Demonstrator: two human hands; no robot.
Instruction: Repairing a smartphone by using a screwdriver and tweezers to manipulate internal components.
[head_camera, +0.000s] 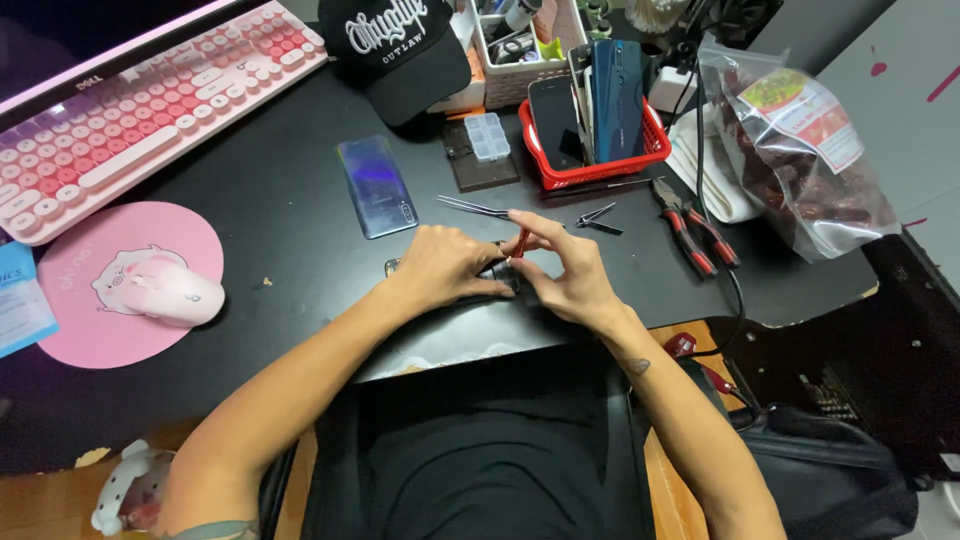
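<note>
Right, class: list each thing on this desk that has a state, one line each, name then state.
left hand: pressing on a small dark device
right hand: pinching a red-handled screwdriver, upright
blue phone: face down, flat
red basket: full of upright phones
pliers: lying with handles apart
clear plastic bag: closed, full

Even, fairly bright indoor light from above, soft short shadows under the hands (500, 270), pale glare on the dark bench (280, 200) and the plastic bag (800, 150), sharp centre, wide-angle bending at the edges, slight softness in the lower corners
</note>
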